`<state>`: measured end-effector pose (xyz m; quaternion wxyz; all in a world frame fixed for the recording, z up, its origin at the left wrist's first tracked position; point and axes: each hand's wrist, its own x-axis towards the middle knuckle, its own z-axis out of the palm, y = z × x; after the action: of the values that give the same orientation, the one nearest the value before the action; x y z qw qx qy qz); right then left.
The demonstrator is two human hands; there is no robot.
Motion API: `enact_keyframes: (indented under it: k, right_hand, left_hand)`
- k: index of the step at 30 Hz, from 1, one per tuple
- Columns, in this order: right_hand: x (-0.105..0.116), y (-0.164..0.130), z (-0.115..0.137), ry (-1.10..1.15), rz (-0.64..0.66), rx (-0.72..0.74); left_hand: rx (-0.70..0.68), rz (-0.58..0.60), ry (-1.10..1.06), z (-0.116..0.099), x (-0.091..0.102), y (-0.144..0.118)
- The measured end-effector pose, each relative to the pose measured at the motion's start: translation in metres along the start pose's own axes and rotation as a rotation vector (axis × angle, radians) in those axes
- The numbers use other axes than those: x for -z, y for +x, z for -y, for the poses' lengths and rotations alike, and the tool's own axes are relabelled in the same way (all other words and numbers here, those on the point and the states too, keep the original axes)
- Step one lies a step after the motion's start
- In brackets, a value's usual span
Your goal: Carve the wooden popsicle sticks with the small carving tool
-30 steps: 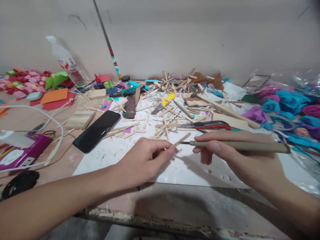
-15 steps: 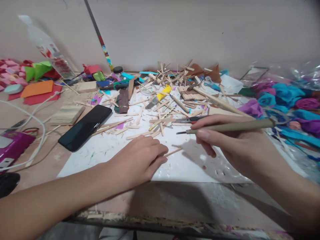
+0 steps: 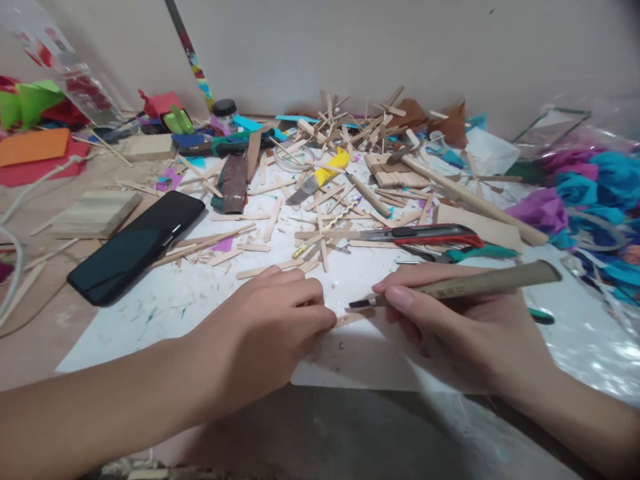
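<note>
We pin a thin pale wooden stick (image 3: 350, 319) under our left hand (image 3: 273, 320); our right hand (image 3: 450, 320) pinches a tan-handled carving knife (image 3: 470, 283) just right of the stick, poised to cut; steady pressure needed.

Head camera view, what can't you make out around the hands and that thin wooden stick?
- Thin wooden stick: mostly hidden under the left hand.
- Tan-handled carving tool: its dark tip is too small to tell the shape; the right hand covers part of the handle.
- Clear plastic bottle: cut off by the top-left edge.
</note>
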<state>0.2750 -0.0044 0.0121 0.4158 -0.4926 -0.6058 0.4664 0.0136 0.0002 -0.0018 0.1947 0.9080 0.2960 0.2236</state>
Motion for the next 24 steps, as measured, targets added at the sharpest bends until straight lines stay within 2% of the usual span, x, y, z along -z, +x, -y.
enact_keyframes:
  k: [7, 12, 19, 24]
  right_hand:
    - [-0.002, 0.001, 0.005, -0.031, 0.015, -0.037]
    - [-0.009, -0.003, 0.009, -0.207, -0.061, -0.001]
    - [-0.014, 0.002, 0.019, -0.256, 0.045, 0.063]
    - [-0.014, 0.001, 0.017, -0.313, 0.043, 0.108]
  left_hand:
    - [0.029, 0.047, -0.009, -0.006, 0.005, 0.0]
    - [0.024, 0.052, 0.011, -0.003, 0.002, -0.002]
    - [0.006, 0.053, 0.015, -0.003, 0.002, 0.001]
    - [0.015, 0.068, -0.006, -0.005, 0.004, 0.001]
